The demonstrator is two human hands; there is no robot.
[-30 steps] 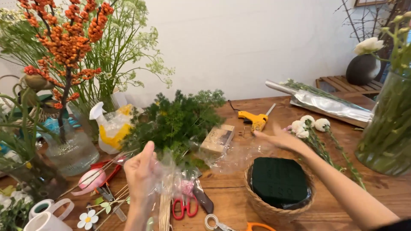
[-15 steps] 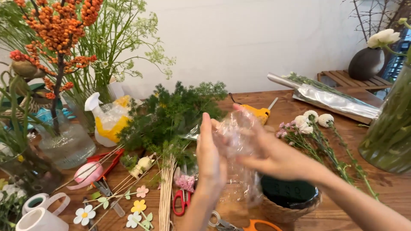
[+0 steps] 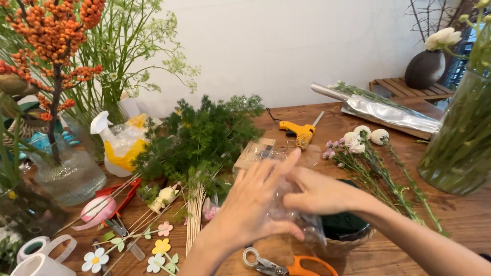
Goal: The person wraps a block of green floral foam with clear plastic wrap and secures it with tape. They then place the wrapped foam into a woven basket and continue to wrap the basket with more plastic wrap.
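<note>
My left hand [image 3: 255, 200] and my right hand [image 3: 321, 192] meet over the middle of the wooden table [image 3: 460, 217], both closed on a crumpled sheet of clear cellophane [image 3: 296, 217]. The sheet bunches between my fingers and hangs down to the right. Just under it sits a woven basket [image 3: 343, 244] holding a dark green foam block [image 3: 343, 225], mostly hidden by my right hand and wrist. Orange-handled scissors [image 3: 294, 266] lie at the near table edge below my hands.
A heap of green foliage [image 3: 199, 138] lies behind my hands, with a yellow glue gun [image 3: 299, 133] and white and pink cut flowers [image 3: 365, 153] to the right. Glass vases stand far left [image 3: 69, 176] and right [image 3: 460, 148]. Wooden skewers [image 3: 193, 217], paper flowers [image 3: 161, 246] and tape rolls [image 3: 38, 253] lie front left.
My hands came together from apart, gathered the cellophane in front of me, then lowered it towards the basket, crumpling it smaller.
</note>
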